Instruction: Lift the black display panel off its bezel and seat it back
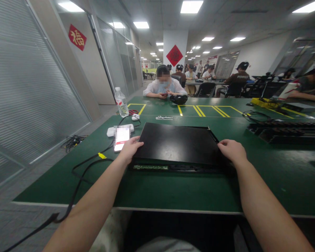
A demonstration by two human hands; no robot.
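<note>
A flat black panel (177, 143) lies in front of me, slightly tilted over a black housing. Along the near side of the housing, a green circuit board strip (151, 167) shows in the gap below the panel. My left hand (131, 148) grips the panel's left edge, thumb on top and fingers partly hidden behind it. At the opposite edge my right hand (233, 151) is closed on the panel, its fingertips mostly out of sight. Just beyond my left hand is a phone (121, 138) with a lit screen, against a white power strip (110, 132).
A water bottle (121, 102), red-handled scissors (133, 112) and small metal strips (164, 118) lie farther back on the green table (181, 196). A black cable (80, 182) runs over the left edge. Black rail-like parts (291, 131) occupy the right. A person (164, 84) sits opposite.
</note>
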